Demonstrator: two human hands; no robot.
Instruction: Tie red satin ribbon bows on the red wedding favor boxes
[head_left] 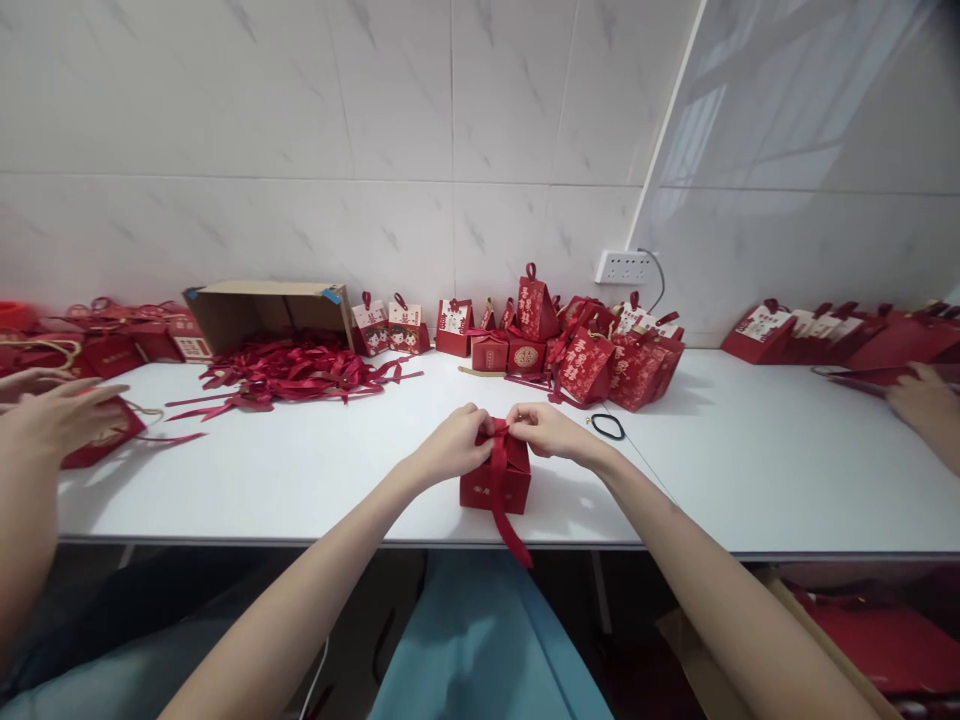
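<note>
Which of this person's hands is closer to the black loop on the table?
Right. The right hand is left of the black loop; the left hand is farther left, beyond the hanging ribbon.

Wall behind the table: pale tile, grey veining, thin dark joints. White strip slants down it. Right of that, from where I stand, the surface is glossier and carries a barred, window-like reflection. Socket block low on the wall, grey cord looping off its right end. Table: long, white, seam at right. Leg beneath, in shadow; floor too dark to read. Light soft, shadows faint.
</note>
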